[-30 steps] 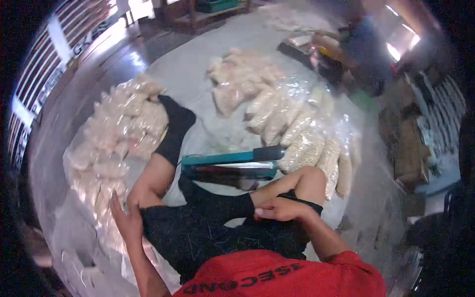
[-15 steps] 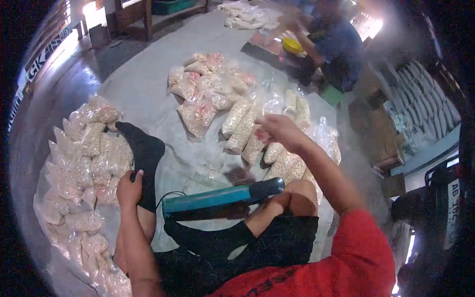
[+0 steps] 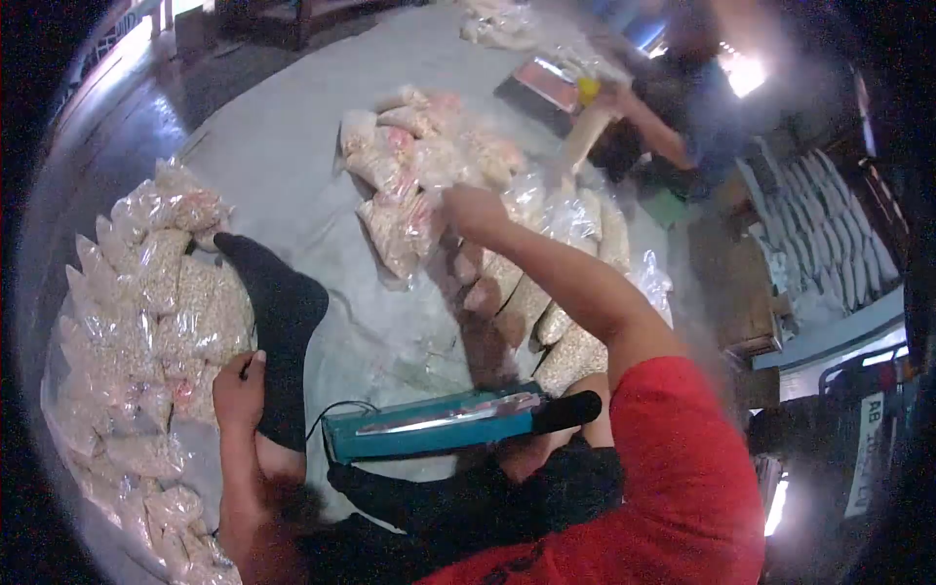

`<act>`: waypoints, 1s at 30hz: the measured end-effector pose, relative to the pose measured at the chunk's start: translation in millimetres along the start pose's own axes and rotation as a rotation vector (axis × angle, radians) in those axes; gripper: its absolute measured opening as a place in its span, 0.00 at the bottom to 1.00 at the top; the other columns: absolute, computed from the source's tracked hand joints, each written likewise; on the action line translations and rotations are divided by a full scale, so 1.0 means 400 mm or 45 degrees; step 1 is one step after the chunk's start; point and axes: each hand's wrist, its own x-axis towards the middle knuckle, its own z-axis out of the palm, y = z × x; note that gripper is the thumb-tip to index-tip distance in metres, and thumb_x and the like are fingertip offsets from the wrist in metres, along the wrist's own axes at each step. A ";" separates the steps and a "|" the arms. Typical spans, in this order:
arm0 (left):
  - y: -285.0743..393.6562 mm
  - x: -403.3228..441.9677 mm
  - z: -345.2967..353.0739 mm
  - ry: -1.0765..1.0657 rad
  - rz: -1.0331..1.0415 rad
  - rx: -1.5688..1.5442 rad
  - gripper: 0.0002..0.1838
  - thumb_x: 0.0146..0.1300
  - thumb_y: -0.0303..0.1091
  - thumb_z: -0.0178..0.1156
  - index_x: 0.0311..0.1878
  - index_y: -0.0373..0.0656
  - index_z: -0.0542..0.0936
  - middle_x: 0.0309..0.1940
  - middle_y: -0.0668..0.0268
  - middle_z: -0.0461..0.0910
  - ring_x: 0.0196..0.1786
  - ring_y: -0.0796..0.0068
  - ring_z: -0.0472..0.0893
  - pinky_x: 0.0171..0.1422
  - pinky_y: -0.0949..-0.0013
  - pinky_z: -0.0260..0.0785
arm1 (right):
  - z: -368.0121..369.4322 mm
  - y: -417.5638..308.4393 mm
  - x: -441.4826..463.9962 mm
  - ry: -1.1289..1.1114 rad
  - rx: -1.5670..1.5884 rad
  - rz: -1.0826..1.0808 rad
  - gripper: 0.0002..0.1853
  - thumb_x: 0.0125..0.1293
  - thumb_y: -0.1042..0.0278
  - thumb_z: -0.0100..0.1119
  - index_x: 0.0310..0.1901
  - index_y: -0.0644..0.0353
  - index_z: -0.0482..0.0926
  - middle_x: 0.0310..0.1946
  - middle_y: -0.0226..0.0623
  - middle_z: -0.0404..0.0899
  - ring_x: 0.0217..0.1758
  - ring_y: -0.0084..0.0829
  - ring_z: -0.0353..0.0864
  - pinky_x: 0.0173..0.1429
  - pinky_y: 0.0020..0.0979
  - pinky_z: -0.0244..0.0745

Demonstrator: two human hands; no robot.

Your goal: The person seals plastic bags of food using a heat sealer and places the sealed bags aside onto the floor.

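My right hand (image 3: 475, 213) reaches over the middle pile, at the edge of a clear bag of pale pellet-like pieces (image 3: 395, 234) with red print. Its fingers are blurred and partly hidden, so a grip cannot be made out. My left hand (image 3: 239, 392) is loosely curled beside my black-socked foot (image 3: 278, 322), next to the left heap of filled bags (image 3: 200, 302); nothing shows in it. Across my lap's front lies a teal bag sealer (image 3: 439, 429) with a silvery strip, a black end and a cord. Long filled bags (image 3: 570, 356) lie under my right forearm.
A person in blue (image 3: 717, 127) sits at the far right, a hand near a long filled bag (image 3: 588, 136). A flat scale-like tray (image 3: 546, 83) is beside them. Stacked bags (image 3: 829, 224) stand at right; more bags (image 3: 497, 24) lie at the far end.
My right hand has swung left and forward from the long bags to the red-printed ones. My left hand sits slightly lower. The person opposite now has a long bag near their hand.
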 end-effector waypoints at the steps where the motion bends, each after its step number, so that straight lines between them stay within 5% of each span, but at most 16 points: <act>1: 0.012 -0.004 -0.004 -0.008 -0.022 -0.009 0.24 0.70 0.52 0.62 0.49 0.38 0.87 0.41 0.46 0.87 0.46 0.47 0.86 0.54 0.55 0.75 | -0.039 -0.010 -0.004 0.022 -0.021 0.019 0.16 0.64 0.56 0.60 0.42 0.61 0.83 0.45 0.50 0.86 0.46 0.51 0.88 0.46 0.51 0.83; 4: 0.049 -0.004 -0.017 -0.090 -0.135 0.102 0.24 0.70 0.53 0.61 0.48 0.39 0.87 0.41 0.45 0.86 0.47 0.44 0.85 0.55 0.54 0.75 | -0.113 -0.020 -0.028 0.175 0.112 0.306 0.12 0.64 0.60 0.60 0.38 0.59 0.86 0.40 0.52 0.87 0.46 0.53 0.88 0.49 0.52 0.82; 8: -0.039 0.006 0.028 -0.003 0.048 -0.010 0.20 0.70 0.48 0.60 0.47 0.38 0.87 0.41 0.44 0.86 0.48 0.44 0.85 0.55 0.54 0.75 | -0.095 0.090 -0.061 0.554 0.258 0.289 0.11 0.64 0.64 0.60 0.39 0.62 0.86 0.41 0.52 0.87 0.45 0.53 0.88 0.51 0.50 0.81; 9: -0.040 0.003 0.017 0.025 0.071 -0.069 0.19 0.69 0.46 0.60 0.47 0.38 0.87 0.41 0.44 0.86 0.48 0.44 0.85 0.55 0.54 0.75 | -0.144 0.087 -0.102 0.458 0.306 0.324 0.11 0.65 0.63 0.61 0.39 0.62 0.85 0.40 0.52 0.86 0.43 0.52 0.87 0.50 0.48 0.80; 14: -0.075 0.019 0.034 0.151 0.038 -0.127 0.20 0.69 0.46 0.60 0.48 0.37 0.87 0.43 0.46 0.87 0.50 0.48 0.86 0.56 0.55 0.75 | -0.544 -0.071 -0.451 0.880 0.535 0.357 0.14 0.70 0.58 0.65 0.38 0.62 0.83 0.34 0.48 0.84 0.38 0.47 0.86 0.44 0.43 0.78; 15: -0.036 0.007 0.034 0.153 0.072 -0.143 0.20 0.69 0.46 0.60 0.48 0.37 0.87 0.43 0.46 0.87 0.50 0.48 0.86 0.56 0.55 0.75 | -0.596 -0.101 -0.519 1.023 0.562 0.242 0.13 0.71 0.59 0.65 0.39 0.62 0.83 0.35 0.47 0.84 0.39 0.45 0.86 0.45 0.41 0.79; 17: 0.077 -0.049 0.009 0.730 0.289 -0.289 0.20 0.69 0.47 0.62 0.47 0.37 0.86 0.40 0.49 0.85 0.46 0.49 0.85 0.52 0.55 0.75 | -0.683 -0.157 -0.651 1.169 0.662 0.117 0.11 0.72 0.61 0.65 0.40 0.62 0.83 0.33 0.42 0.83 0.38 0.37 0.85 0.45 0.36 0.79; 19: 0.251 -0.187 -0.075 0.687 0.497 -0.252 0.20 0.69 0.47 0.64 0.46 0.37 0.85 0.38 0.51 0.84 0.45 0.49 0.84 0.51 0.55 0.75 | -0.712 -0.206 -0.769 1.227 0.960 0.099 0.11 0.73 0.61 0.65 0.41 0.61 0.82 0.32 0.37 0.83 0.38 0.30 0.83 0.45 0.33 0.78; 22: 0.424 -0.441 -0.072 0.403 1.029 -0.406 0.19 0.66 0.47 0.69 0.43 0.37 0.83 0.35 0.56 0.82 0.41 0.51 0.82 0.48 0.57 0.74 | -0.636 -0.322 -0.915 0.988 1.346 0.420 0.12 0.74 0.60 0.64 0.42 0.61 0.81 0.35 0.34 0.82 0.39 0.26 0.81 0.46 0.31 0.78; 24: 0.553 -0.637 -0.066 -0.011 0.955 -0.418 0.22 0.62 0.48 0.73 0.47 0.37 0.83 0.39 0.58 0.84 0.44 0.52 0.83 0.51 0.57 0.75 | -0.528 -0.412 -1.001 0.768 1.401 0.428 0.11 0.74 0.62 0.64 0.44 0.61 0.81 0.36 0.31 0.82 0.38 0.23 0.80 0.45 0.28 0.78; 27: 0.509 -0.796 0.037 -0.360 0.560 -0.796 0.23 0.60 0.43 0.75 0.51 0.36 0.83 0.42 0.58 0.85 0.45 0.58 0.85 0.54 0.59 0.77 | -0.374 -0.509 -1.119 0.448 1.548 0.424 0.10 0.73 0.63 0.66 0.45 0.61 0.80 0.33 0.27 0.80 0.37 0.20 0.79 0.44 0.26 0.78; 28: 0.478 -0.826 0.042 -0.377 0.365 -0.628 0.21 0.62 0.40 0.73 0.52 0.35 0.83 0.42 0.58 0.86 0.45 0.61 0.85 0.54 0.61 0.77 | -0.325 -0.527 -1.150 0.464 1.563 0.411 0.10 0.73 0.63 0.66 0.45 0.61 0.80 0.33 0.27 0.80 0.37 0.20 0.79 0.44 0.26 0.78; 30: 0.429 -0.872 0.062 -0.394 0.161 -0.452 0.19 0.64 0.37 0.72 0.53 0.35 0.84 0.43 0.58 0.87 0.46 0.64 0.86 0.55 0.63 0.77 | -0.243 -0.541 -1.204 -0.007 1.702 0.546 0.11 0.73 0.64 0.66 0.49 0.63 0.81 0.36 0.30 0.83 0.41 0.20 0.80 0.47 0.28 0.79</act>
